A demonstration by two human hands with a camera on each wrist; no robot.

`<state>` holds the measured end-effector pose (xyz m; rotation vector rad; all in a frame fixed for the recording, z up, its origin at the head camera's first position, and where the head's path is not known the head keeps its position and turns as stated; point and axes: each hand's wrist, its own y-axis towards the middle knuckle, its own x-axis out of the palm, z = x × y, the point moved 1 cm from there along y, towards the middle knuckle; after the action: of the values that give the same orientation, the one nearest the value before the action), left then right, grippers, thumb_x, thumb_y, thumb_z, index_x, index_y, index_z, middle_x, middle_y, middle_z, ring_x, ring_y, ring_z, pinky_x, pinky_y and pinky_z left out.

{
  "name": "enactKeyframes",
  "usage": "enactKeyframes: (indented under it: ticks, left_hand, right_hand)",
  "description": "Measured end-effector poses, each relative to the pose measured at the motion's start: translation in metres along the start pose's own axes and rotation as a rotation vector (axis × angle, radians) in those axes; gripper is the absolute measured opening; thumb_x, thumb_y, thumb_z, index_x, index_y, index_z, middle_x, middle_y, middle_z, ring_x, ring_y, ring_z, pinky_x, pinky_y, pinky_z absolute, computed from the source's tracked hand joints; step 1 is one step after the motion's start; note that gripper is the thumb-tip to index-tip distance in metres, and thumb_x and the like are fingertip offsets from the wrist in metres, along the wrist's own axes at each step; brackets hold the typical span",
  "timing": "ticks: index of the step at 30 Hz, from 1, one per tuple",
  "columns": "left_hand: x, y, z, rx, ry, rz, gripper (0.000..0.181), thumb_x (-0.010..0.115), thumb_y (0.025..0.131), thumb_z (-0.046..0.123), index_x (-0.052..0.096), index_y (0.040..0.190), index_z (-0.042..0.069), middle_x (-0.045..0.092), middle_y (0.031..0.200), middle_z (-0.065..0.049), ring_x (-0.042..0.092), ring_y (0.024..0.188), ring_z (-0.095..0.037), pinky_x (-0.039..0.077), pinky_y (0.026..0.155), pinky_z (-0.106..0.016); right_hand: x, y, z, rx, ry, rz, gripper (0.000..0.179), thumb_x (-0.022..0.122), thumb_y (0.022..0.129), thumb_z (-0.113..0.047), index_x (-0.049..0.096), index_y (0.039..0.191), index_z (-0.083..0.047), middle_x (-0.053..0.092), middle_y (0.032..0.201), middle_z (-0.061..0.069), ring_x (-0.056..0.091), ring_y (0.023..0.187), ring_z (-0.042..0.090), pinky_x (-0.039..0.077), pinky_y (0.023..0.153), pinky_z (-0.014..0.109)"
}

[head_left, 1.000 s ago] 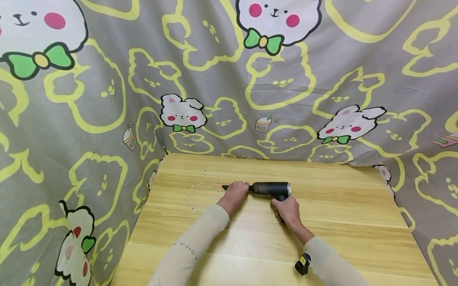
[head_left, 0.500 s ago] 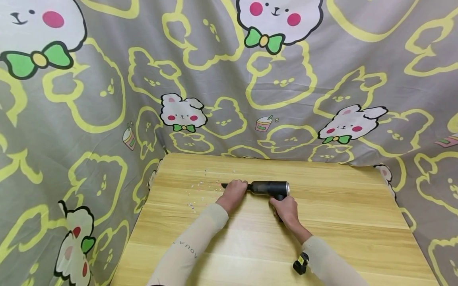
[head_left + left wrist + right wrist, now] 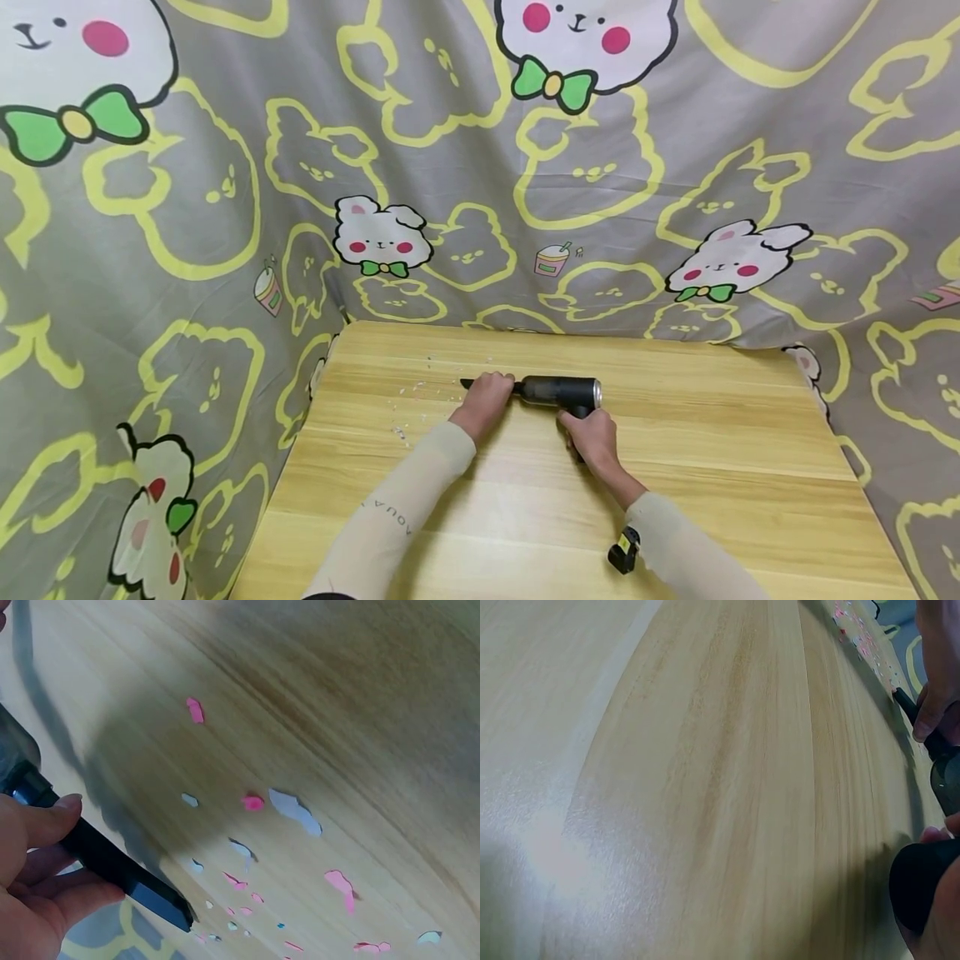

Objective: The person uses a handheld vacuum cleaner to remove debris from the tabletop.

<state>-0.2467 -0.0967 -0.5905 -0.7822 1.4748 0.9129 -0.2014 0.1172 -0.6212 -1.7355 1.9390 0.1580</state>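
Grey fabric curtain with yellow cartoon outlines [image 3: 472,167] hangs behind and beside rectangular wood-grain table [image 3: 750,450]. Pistol-shaped black device with silver rear rim [image 3: 555,391] held sideways over table's far part, pointing left. Right hand [image 3: 595,437] grips black handle [image 3: 578,411]; left hand [image 3: 483,404] pinches slim black nozzle [image 3: 112,859] between thumb and fingers. Whether nozzle touches table, hard to tell. Small irregular pink and pale-grey paper-like scraps [image 3: 296,814] lie scattered on table around nozzle's front end.

Light wood-grain table [image 3: 712,433], pink and pale bluish scraps [image 3: 295,811] strewn on it, mostly left of the left hand [image 3: 483,402]
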Motion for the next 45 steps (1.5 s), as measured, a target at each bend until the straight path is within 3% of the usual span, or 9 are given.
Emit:
enactKeyframes:
  ticks: [8, 22, 30, 38, 45]
  left_hand:
    - [0.000, 0.003, -0.006, -0.006, -0.047, 0.008, 0.012, 0.068, 0.095, -0.007, 0.073, 0.100, 0.002, 0.077, 0.085, -0.013, 0.076, 0.074, -0.022, 0.062, 0.063, -0.024]
    - [0.000, 0.010, -0.013, -0.044, -0.047, 0.002, 0.012, 0.067, 0.096, -0.006, 0.072, 0.099, 0.003, 0.076, 0.086, -0.014, 0.077, 0.076, -0.025, 0.063, 0.064, -0.029]
    - [-0.001, 0.014, -0.016, -0.056, -0.030, 0.018, 0.013, 0.067, 0.095, -0.008, 0.073, 0.098, 0.003, 0.076, 0.085, -0.015, 0.077, 0.075, -0.026, 0.063, 0.061, -0.028]
    - [-0.001, 0.020, -0.020, -0.151, -0.068, -0.003, 0.013, 0.066, 0.096, -0.008, 0.071, 0.101, 0.003, 0.078, 0.089, -0.015, 0.077, 0.075, -0.026, 0.063, 0.062, -0.028]
    - [-0.002, 0.026, -0.021, -0.221, -0.159, 0.014, 0.018, 0.064, 0.096, -0.011, 0.070, 0.108, 0.001, 0.078, 0.094, -0.018, 0.079, 0.077, -0.027, 0.064, 0.065, -0.029]
  right_hand:
    - [0.005, 0.000, -0.004, -0.022, 0.003, 0.011, 0.036, 0.075, 0.091, -0.031, 0.069, 0.071, -0.001, 0.065, 0.054, 0.011, 0.060, 0.042, 0.020, 0.049, 0.043, 0.030]
    - [0.013, 0.004, -0.009, -0.014, -0.014, 0.068, 0.036, 0.078, 0.089, -0.033, 0.066, 0.071, -0.005, 0.059, 0.046, 0.003, 0.058, 0.039, 0.018, 0.046, 0.041, 0.028]
    - [0.015, 0.005, -0.013, -0.051, -0.016, 0.056, 0.038, 0.078, 0.090, -0.032, 0.064, 0.068, -0.004, 0.055, 0.044, 0.002, 0.053, 0.036, 0.016, 0.044, 0.042, 0.029]
    - [0.014, 0.015, -0.022, -0.156, -0.115, 0.106, 0.036, 0.077, 0.090, -0.034, 0.066, 0.083, -0.001, 0.063, 0.067, 0.009, 0.055, 0.055, 0.019, 0.043, 0.049, 0.029]
    - [0.009, 0.025, -0.037, -0.197, -0.161, 0.104, 0.036, 0.076, 0.089, -0.034, 0.064, 0.079, -0.001, 0.062, 0.064, 0.009, 0.053, 0.052, 0.020, 0.041, 0.047, 0.029]
